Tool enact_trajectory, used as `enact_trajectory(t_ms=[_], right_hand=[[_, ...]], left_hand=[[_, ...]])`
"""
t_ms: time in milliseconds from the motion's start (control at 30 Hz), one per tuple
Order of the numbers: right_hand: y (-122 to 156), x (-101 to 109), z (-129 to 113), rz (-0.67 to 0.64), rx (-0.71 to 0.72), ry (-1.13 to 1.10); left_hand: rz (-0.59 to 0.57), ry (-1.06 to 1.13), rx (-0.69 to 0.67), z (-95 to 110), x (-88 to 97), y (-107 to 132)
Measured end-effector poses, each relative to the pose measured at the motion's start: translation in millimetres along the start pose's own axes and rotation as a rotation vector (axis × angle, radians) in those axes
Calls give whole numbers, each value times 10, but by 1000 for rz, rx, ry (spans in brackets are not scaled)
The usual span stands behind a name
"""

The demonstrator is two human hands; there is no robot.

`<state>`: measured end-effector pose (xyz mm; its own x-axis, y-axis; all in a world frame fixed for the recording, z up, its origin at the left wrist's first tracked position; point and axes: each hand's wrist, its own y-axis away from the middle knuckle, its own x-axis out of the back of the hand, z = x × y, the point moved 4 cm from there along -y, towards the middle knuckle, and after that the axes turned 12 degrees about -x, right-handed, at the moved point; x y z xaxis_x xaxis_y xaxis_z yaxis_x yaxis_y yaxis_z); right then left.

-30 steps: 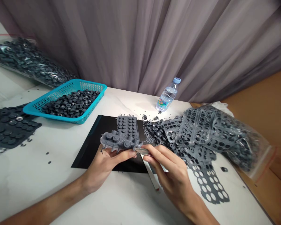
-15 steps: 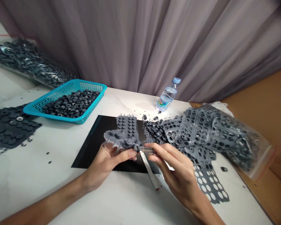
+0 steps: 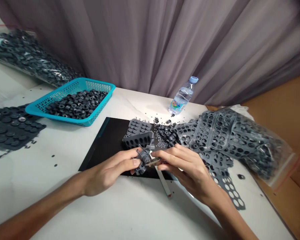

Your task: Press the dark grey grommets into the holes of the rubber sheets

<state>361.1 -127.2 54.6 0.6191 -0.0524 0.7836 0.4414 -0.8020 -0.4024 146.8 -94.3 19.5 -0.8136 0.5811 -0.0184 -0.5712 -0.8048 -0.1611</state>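
My left hand grips the near end of a grey rubber sheet studded with round moulded parts, folded so its holed underside faces me, over a black mat. My right hand is closed on a small metal tool whose tip meets the sheet's torn edge beside my left thumb. A white stick lies on the table under my right hand.
A turquoise basket of loose grey rings stands at back left. Punched-out grey sheets spill from a clear bag on the right. A water bottle stands by the curtain; another studded sheet lies far left, a bag of parts behind.
The sheet has been bent over, so its holed underside now shows. Both hands have drawn closer together at its edge. The view has shifted slightly.
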Motion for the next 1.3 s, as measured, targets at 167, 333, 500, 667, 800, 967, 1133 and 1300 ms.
enact_trajectory(t_ms=[167,333,500,667,800,967,1133,1300], right_hand=[[5,-57,-28,-31,18,-2],[20,-81,-99,-23,11,-13],[97,-101,-161,-25,-57,-103],[190,-193,-92,74,-224,-183],[188,-267,-46,156,-356,-274],[155,-330,-2,155,-486,-385],[148,-396,9,113,-551,-474],[100,-455,-45,57,-599,-575]], left_hand=[[-131,32,46,19,55,-15],[-107,48,34,31,75,-42],[37,109,3,11,1,-15],[49,54,-44,91,11,-56],[-121,-97,-65,123,107,-141],[26,-116,-83,60,207,-186],[173,-125,-172,41,149,-168],[179,-278,-207,40,115,-146]])
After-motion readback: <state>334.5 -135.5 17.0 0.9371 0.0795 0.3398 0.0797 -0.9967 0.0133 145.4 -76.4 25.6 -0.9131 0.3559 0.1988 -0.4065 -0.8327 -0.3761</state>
